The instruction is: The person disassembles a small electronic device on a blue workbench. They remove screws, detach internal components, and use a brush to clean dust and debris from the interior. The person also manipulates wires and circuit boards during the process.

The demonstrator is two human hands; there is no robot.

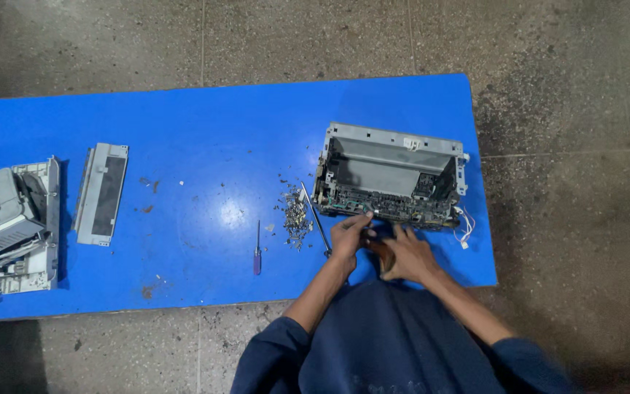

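Observation:
A stripped grey printer chassis (391, 175) with a metal frame and exposed boards stands on the blue table (198, 131) at the right. My left hand (349, 235) touches its near lower edge with the fingertips. My right hand (407, 255) sits just beside it, wrapped around a tool with a brown wooden handle (375, 244) that points toward the chassis. White wires (465, 228) hang from the chassis's right corner.
A pile of loose screws (296, 215) and a long metal rod (316, 219) lie left of the chassis. A small purple-handled screwdriver (257, 252) lies nearer the middle. A grey panel (101, 192) and removed printer housing (9, 226) sit at the left end. Concrete floor surrounds the table.

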